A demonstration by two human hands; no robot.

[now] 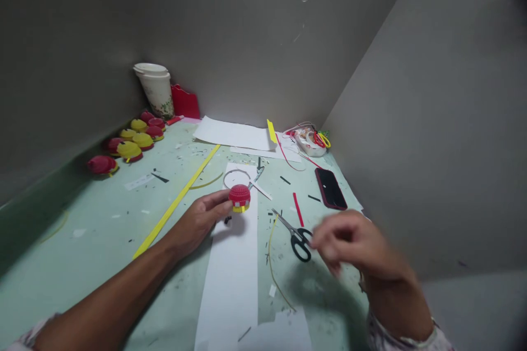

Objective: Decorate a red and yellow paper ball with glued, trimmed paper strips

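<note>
Left grip (207, 211) pinches red-and-yellow dome (239, 196) over white paper strip (233, 285) on worktop (94, 252); right grip (349, 242) is near black-handled scissors (293, 232) (blurred, can't tell if open or closed).

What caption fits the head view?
Left hand holds a red-and-yellow dome over white paper; right hand near scissors.

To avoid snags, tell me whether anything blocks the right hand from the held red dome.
Nothing visible blocks the right hand; the black-handled scissors between it and the red dome lie on the table below.
</note>
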